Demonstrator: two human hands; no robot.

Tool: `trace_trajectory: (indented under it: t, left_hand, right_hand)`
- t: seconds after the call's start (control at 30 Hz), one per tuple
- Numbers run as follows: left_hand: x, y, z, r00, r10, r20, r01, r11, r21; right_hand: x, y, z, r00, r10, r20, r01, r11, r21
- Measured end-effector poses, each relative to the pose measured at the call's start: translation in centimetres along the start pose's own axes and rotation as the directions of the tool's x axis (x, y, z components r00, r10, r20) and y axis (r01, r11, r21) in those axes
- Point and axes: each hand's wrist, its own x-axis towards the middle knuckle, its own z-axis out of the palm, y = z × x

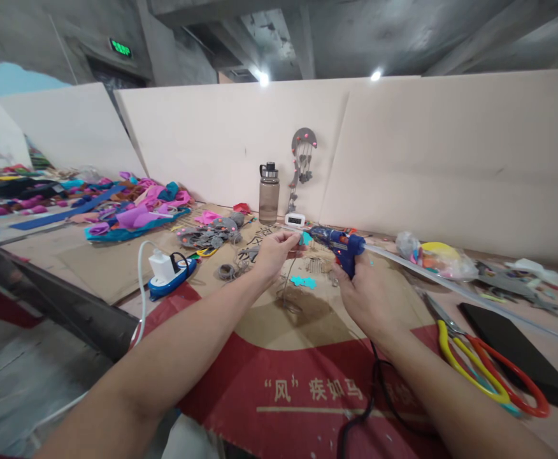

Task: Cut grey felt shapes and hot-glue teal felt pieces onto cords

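Note:
My right hand point(372, 293) is wrapped round the handle of a blue hot glue gun point(339, 245), whose nozzle points left. My left hand point(274, 252) pinches a small teal piece point(305, 238) on a thin wire right at the nozzle tip. Both hands hover above a sheet of cardboard point(279, 319) with a red printed band. Two more small teal cut-outs point(304, 281) lie on the cardboard just below the hands. The glue gun's black cord point(369, 401) trails down toward me.
Yellow and red scissors point(479, 360) and a black flat pad point(518, 354) lie at right. A power strip with a white charger point(169, 274) sits left. A water bottle point(269, 191), grey felt scraps point(209, 236), coloured fabric piles point(135, 207) and a bag of bits point(434, 258) line the back panels.

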Motion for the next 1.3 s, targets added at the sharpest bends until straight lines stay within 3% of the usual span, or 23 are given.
trace_trajectory:
  t: [0.43, 0.87, 1.3]
  left_hand:
    - [0.27, -0.17, -0.22, 1.0, 0.011, -0.007, -0.011, 1.0, -0.021]
    - [0.39, -0.06, -0.29, 1.0, 0.005, 0.008, -0.004, 1.0, -0.011]
    - [0.38, -0.16, -0.19, 1.0, 0.01, 0.019, -0.01, 1.0, 0.005]
  right_hand:
    - [-0.15, -0.44, -0.13, 0.999, 0.03, 0.038, -0.031, 1.0, 0.006]
    - [-0.3, -0.13, 0.22, 0.999, -0.014, 0.029, 0.014, 1.0, -0.003]
    - [-0.14, -0.26, -0.14, 0.998, 0.056, 0.035, -0.056, 0.998, -0.008]
